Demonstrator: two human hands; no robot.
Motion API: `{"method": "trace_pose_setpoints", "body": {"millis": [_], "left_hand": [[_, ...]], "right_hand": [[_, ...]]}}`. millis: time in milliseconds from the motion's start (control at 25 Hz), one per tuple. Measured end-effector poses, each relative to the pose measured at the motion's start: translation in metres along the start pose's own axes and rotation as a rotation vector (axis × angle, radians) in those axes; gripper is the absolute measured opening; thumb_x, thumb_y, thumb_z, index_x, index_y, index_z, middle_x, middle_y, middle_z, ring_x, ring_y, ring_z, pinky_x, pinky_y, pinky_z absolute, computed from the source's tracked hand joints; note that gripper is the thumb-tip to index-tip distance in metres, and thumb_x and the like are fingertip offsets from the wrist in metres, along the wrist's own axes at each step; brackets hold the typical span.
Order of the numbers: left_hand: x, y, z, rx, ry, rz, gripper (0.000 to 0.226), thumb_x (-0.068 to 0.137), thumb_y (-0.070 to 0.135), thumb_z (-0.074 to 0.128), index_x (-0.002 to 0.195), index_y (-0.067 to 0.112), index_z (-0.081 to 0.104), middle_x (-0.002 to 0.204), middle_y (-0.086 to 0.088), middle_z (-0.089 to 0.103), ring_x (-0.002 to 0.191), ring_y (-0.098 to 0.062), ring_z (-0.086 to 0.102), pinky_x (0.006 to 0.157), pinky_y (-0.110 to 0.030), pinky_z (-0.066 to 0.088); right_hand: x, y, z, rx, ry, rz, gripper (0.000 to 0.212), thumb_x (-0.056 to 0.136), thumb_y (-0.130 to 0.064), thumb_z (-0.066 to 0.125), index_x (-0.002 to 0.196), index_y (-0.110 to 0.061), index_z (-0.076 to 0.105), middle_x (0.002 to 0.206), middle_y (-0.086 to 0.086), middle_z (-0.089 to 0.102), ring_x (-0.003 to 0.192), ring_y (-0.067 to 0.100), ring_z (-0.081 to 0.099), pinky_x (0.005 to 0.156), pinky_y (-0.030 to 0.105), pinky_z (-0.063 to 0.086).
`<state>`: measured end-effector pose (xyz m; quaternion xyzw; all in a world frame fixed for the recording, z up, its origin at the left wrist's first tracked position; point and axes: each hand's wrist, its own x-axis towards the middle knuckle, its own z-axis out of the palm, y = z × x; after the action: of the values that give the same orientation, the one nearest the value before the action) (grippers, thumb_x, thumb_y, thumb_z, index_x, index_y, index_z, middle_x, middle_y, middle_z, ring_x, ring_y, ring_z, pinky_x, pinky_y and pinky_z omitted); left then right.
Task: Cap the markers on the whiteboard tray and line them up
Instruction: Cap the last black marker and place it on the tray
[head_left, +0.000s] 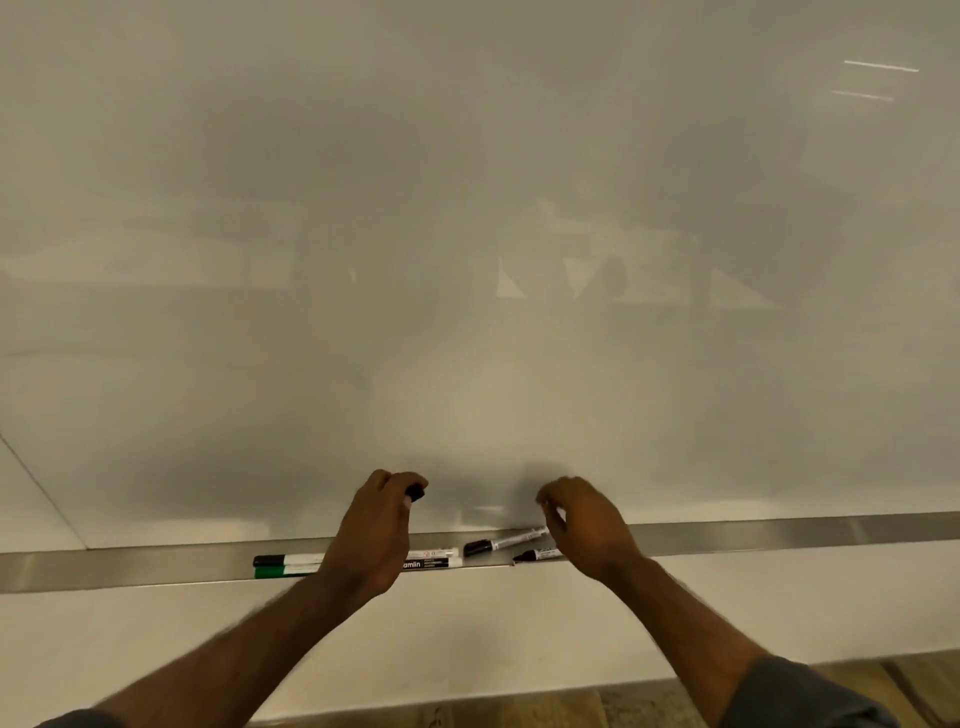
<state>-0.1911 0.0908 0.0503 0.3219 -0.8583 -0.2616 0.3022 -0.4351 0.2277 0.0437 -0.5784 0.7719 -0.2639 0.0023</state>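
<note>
The metal tray (779, 530) runs along the foot of the whiteboard (467, 260) and serves as the landmark here. Above the tray, left of its middle stretch, the left hand (376, 530) is raised with its fingers curled around a small black cap (416, 491), pinched at the fingertips close to the board's surface. Behind that hand, lying flat in the tray, are a black-capped marker (283, 560) and a green-capped marker (280, 572), side by side and parallel to the tray's edge, their white barrels passing under the wrist and showing again to its right, where one carries a black label. Further right in the tray a third marker (498, 543) lies tilted, black cap end toward the left hand, its far end reaching up under the right hand (584, 525). A fourth, uncapped marker (535, 555) lies just in front of it near the tray's front lip. The right hand hovers over these two with fingers bent; something pale shows between its fingertips, but I cannot tell whether it grips anything.
</note>
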Motion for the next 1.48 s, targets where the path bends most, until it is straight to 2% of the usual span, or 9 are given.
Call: {"method": "trace_pose_setpoints", "body": {"millis": [80, 160, 240, 360, 680, 840, 960, 1120, 1480], "left_hand": [[0.0, -0.008, 0.011, -0.072, 0.024, -0.117, 0.023, 0.096, 0.005, 0.041, 0.112, 0.013, 0.056, 0.103, -0.001, 0.055, 0.097, -0.019, 0.055, 0.08, -0.037, 0.051], [0.0, -0.008, 0.024, -0.128, 0.034, -0.241, 0.019, 0.094, 0.004, 0.046, 0.104, 0.018, 0.053, 0.095, 0.0, 0.06, 0.09, -0.02, 0.057, 0.076, -0.029, 0.045], [0.0, -0.003, 0.034, -0.161, 0.037, -0.326, 0.016, 0.093, 0.007, 0.051, 0.098, 0.021, 0.051, 0.086, 0.006, 0.062, 0.081, -0.015, 0.059, 0.067, -0.019, 0.04], [0.002, 0.001, 0.043, -0.209, 0.063, -0.464, 0.013, 0.089, 0.014, 0.06, 0.091, 0.024, 0.053, 0.085, 0.01, 0.062, 0.076, -0.007, 0.059, 0.061, -0.013, 0.038], [0.0, 0.002, 0.042, -0.469, 0.111, -0.684, 0.012, 0.082, 0.007, 0.062, 0.086, 0.017, 0.066, 0.077, -0.005, 0.072, 0.07, -0.02, 0.062, 0.066, -0.031, 0.049], [0.009, 0.001, 0.018, -1.026, 0.125, -0.847, 0.014, 0.084, -0.002, 0.061, 0.096, -0.001, 0.067, 0.086, -0.018, 0.07, 0.071, -0.026, 0.059, 0.072, -0.036, 0.053], [0.018, 0.007, 0.002, -1.225, 0.144, -0.798, 0.02, 0.087, -0.002, 0.058, 0.104, 0.002, 0.066, 0.095, -0.018, 0.069, 0.076, -0.025, 0.062, 0.076, -0.037, 0.057], [0.031, 0.02, -0.013, -1.264, 0.158, -0.682, 0.024, 0.084, -0.001, 0.06, 0.106, 0.004, 0.068, 0.099, -0.016, 0.073, 0.078, -0.023, 0.068, 0.072, -0.031, 0.061], [0.03, 0.042, -0.02, -1.148, 0.109, -0.548, 0.023, 0.082, -0.004, 0.062, 0.103, 0.001, 0.07, 0.099, -0.02, 0.072, 0.081, -0.027, 0.07, 0.074, -0.033, 0.061]], "right_hand": [[-0.001, 0.027, 0.012, -0.161, -0.24, 0.091, 0.026, 0.089, -0.011, 0.051, 0.11, -0.021, 0.063, 0.109, 0.005, 0.062, 0.104, 0.025, 0.057, 0.087, 0.036, 0.047], [-0.004, 0.052, 0.022, -0.237, -0.417, 0.177, 0.037, 0.088, -0.009, 0.048, 0.121, -0.023, 0.058, 0.121, 0.005, 0.056, 0.112, 0.024, 0.053, 0.095, 0.033, 0.041], [-0.005, 0.069, 0.031, -0.253, -0.482, 0.19, 0.041, 0.088, -0.011, 0.048, 0.126, -0.025, 0.053, 0.125, 0.005, 0.053, 0.115, 0.025, 0.051, 0.098, 0.032, 0.039], [-0.003, 0.081, 0.042, -0.322, -0.569, 0.071, 0.028, 0.093, -0.028, 0.05, 0.12, -0.026, 0.057, 0.122, 0.005, 0.055, 0.112, 0.026, 0.05, 0.094, 0.035, 0.04], [0.005, 0.082, 0.037, -0.308, -0.413, -0.077, 0.02, 0.093, -0.028, 0.05, 0.11, -0.025, 0.061, 0.109, 0.001, 0.059, 0.104, 0.023, 0.049, 0.084, 0.034, 0.037], [0.026, 0.04, -0.003, -0.015, -0.247, -0.188, 0.021, 0.097, -0.028, 0.047, 0.11, -0.024, 0.063, 0.096, 0.001, 0.057, 0.086, 0.021, 0.055, 0.07, 0.035, 0.045], [0.043, 0.006, -0.033, 0.055, -0.137, -0.269, 0.021, 0.099, -0.029, 0.044, 0.112, -0.026, 0.06, 0.091, -0.004, 0.051, 0.073, 0.016, 0.053, 0.062, 0.034, 0.047], [0.047, -0.021, -0.059, 0.056, -0.077, -0.35, 0.019, 0.099, -0.029, 0.044, 0.109, -0.027, 0.06, 0.088, -0.002, 0.056, 0.073, 0.017, 0.053, 0.062, 0.034, 0.045], [0.039, -0.046, -0.075, 0.042, -0.043, -0.406, 0.018, 0.099, -0.025, 0.045, 0.107, -0.023, 0.061, 0.085, -0.001, 0.055, 0.07, 0.018, 0.05, 0.061, 0.034, 0.043]]}}
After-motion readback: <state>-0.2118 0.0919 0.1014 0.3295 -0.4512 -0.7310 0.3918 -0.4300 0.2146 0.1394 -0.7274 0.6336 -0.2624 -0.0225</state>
